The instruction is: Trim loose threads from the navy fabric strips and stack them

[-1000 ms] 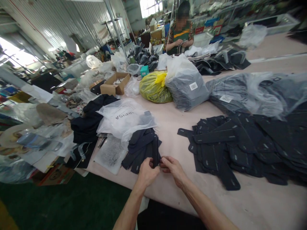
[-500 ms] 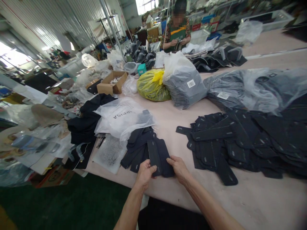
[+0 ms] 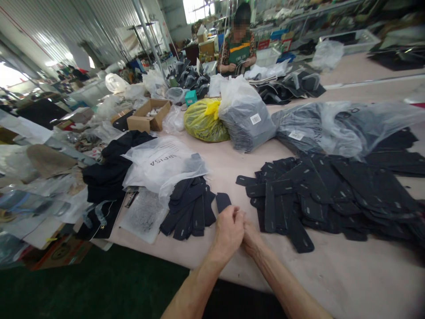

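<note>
Gripping a strip [image 3: 223,201] in the left hand [image 3: 229,230], left of the big pile [image 3: 318,199]; can't tell about the right hand [image 3: 252,239]. Could crease it by squeezing unevenly.

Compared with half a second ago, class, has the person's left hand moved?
Yes: the left hand has moved to the person's right, judged against the lettered white plastic bag.
</note>
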The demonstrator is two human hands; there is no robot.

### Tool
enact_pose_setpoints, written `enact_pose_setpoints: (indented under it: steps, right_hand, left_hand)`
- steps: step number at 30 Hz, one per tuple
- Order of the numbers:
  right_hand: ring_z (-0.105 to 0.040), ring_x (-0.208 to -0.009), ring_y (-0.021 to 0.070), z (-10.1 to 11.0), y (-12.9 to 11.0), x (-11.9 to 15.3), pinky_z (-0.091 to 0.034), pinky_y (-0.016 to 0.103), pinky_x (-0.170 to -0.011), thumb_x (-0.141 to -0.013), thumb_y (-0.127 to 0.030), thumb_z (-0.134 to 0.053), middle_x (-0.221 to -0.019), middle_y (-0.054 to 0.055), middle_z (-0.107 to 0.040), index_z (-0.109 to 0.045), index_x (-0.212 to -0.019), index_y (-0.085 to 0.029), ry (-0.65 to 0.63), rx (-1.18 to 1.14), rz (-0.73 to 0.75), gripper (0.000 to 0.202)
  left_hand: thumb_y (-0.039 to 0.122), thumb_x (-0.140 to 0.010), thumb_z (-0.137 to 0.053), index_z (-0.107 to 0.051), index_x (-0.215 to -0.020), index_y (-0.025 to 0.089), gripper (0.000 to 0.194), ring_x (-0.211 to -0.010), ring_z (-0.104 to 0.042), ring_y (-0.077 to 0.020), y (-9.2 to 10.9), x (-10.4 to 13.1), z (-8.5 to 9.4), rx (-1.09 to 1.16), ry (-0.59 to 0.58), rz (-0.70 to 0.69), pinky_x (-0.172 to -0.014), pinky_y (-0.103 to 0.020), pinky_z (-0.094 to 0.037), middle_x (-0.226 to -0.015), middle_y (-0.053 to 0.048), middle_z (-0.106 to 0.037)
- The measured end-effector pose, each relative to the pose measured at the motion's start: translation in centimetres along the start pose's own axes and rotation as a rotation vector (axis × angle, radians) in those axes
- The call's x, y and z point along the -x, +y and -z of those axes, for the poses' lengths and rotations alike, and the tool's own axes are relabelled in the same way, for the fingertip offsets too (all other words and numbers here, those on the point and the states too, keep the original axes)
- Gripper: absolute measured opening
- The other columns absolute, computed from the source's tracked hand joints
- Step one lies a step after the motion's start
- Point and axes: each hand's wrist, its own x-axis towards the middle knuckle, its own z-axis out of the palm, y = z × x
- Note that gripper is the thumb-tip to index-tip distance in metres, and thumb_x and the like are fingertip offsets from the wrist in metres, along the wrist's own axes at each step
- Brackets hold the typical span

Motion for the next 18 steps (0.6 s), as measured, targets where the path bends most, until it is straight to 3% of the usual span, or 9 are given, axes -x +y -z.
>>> enact_pose_setpoints:
  steps: [2,3,7,9,12,15,18]
  right_hand:
    - [-0.069,-0.086,0.0289,0.2,-0.3,0.1,-0.055,0.038,-0.072,-0.067,-0.042,-0.070,-0.087,0.009,-0.074,-0.066,-0.097,-0.018,-0.064,-0.099,-0.019,0.038]
    - [-0.069,-0.085,0.0279,0.2,-0.4,0.1,-0.054,0.037,-0.073,-0.066,-0.040,-0.072,-0.089,0.009,-0.074,-0.065,-0.099,-0.019,-0.088,-0.168,-0.025,0.040]
    - [-0.069,-0.082,0.0240,-0.2,-0.2,0.3,-0.052,0.034,-0.074,-0.066,-0.036,-0.074,-0.092,0.006,-0.074,-0.063,-0.105,-0.019,-0.177,-0.344,-0.032,0.044]
    - [-0.068,-0.079,0.0228,-0.7,0.4,0.4,-0.052,0.033,-0.073,-0.069,-0.039,-0.073,-0.091,0.006,-0.073,-0.064,-0.106,-0.018,-0.199,-0.333,-0.038,0.043]
    - [-0.065,-0.072,0.0214,-1.2,1.5,0.5,-0.050,0.032,-0.068,-0.074,-0.049,-0.069,-0.084,0.006,-0.072,-0.066,-0.101,-0.016,-0.133,-0.239,-0.019,0.043]
    - [-0.060,-0.069,0.0197,-1.3,1.9,0.7,-0.047,0.030,-0.065,-0.079,-0.057,-0.063,-0.076,0.003,-0.069,-0.067,-0.095,-0.016,-0.053,-0.145,0.027,0.044]
    - [-0.060,-0.076,0.0206,-0.9,1.2,0.9,-0.046,0.030,-0.070,-0.079,-0.057,-0.065,-0.077,0.002,-0.068,-0.068,-0.095,-0.016,-0.075,0.032,0.096,0.044]
  left_hand:
    - [0.031,-0.087,-0.051,-0.068,-0.097,0.016,0.025,-0.090,-0.064,-0.0228,-1.3,0.0,1.0,-0.163,0.199,-0.021,-0.085,-0.034,-0.048,-0.096,-0.012,-0.070]
    - [0.034,-0.088,-0.051,-0.069,-0.095,0.016,0.026,-0.088,-0.064,-0.0226,-2.2,0.0,1.6,-0.184,0.227,0.011,-0.083,-0.034,-0.048,-0.094,-0.012,-0.070]
    - [0.044,-0.082,-0.058,-0.069,-0.087,0.015,0.031,-0.070,-0.063,-0.0180,-5.4,-0.1,3.0,0.096,0.098,0.196,-0.066,-0.028,-0.049,-0.077,-0.007,-0.069]
    - [0.046,-0.079,-0.061,-0.068,-0.086,0.014,0.034,-0.061,-0.059,-0.0146,-6.2,0.0,2.7,0.332,0.064,0.254,-0.056,-0.024,-0.046,-0.070,-0.004,-0.067]
    - [0.047,-0.075,-0.063,-0.065,-0.080,0.013,0.035,-0.047,-0.052,-0.0110,-6.4,0.2,1.8,0.539,0.080,0.338,-0.045,-0.022,-0.040,-0.058,0.000,-0.059]
    - [0.043,-0.074,-0.063,-0.064,-0.075,0.012,0.030,-0.043,-0.047,-0.0093,-6.4,0.2,1.3,0.482,0.143,0.349,-0.039,-0.019,-0.036,-0.052,0.003,-0.054]
    - [0.038,-0.076,-0.060,-0.064,-0.074,0.013,0.026,-0.043,-0.048,-0.0090,-6.4,0.0,1.5,0.391,0.100,0.285,-0.039,-0.019,-0.039,-0.053,0.003,-0.055]
